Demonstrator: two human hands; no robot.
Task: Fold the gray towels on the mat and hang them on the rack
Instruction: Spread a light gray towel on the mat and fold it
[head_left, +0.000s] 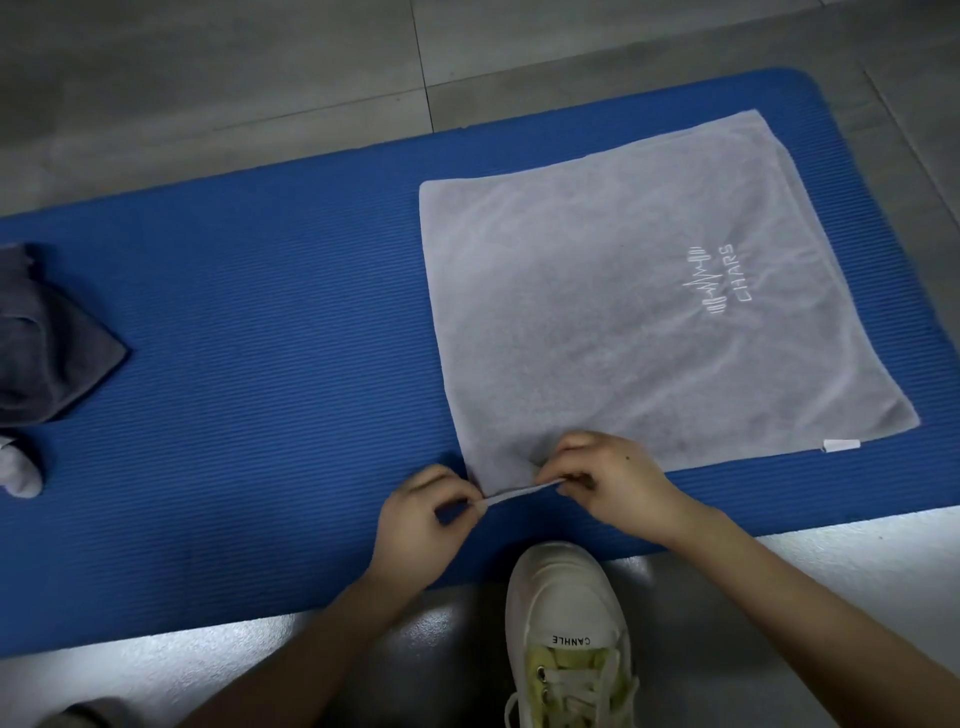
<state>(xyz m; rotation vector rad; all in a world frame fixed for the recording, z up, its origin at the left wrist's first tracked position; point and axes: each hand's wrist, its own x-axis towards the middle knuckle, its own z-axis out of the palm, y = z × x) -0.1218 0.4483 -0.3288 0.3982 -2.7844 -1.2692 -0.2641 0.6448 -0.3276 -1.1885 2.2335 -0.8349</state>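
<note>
A light gray towel (644, 301) with a white embroidered logo lies flat on the right half of the blue mat (260, 364). My left hand (426, 525) pinches the towel's near left corner, lifted slightly off the mat. My right hand (608, 483) pinches the same near edge a short way to the right. The edge is stretched taut between the two hands. A white label (841, 445) sticks out at the towel's near right corner. The rack is not in view.
A crumpled dark gray towel (47, 343) lies at the mat's left edge, with a lighter gray piece of cloth (21, 473) just below it. My white sneaker (566, 623) stands on the gray tiled floor by the mat's near edge.
</note>
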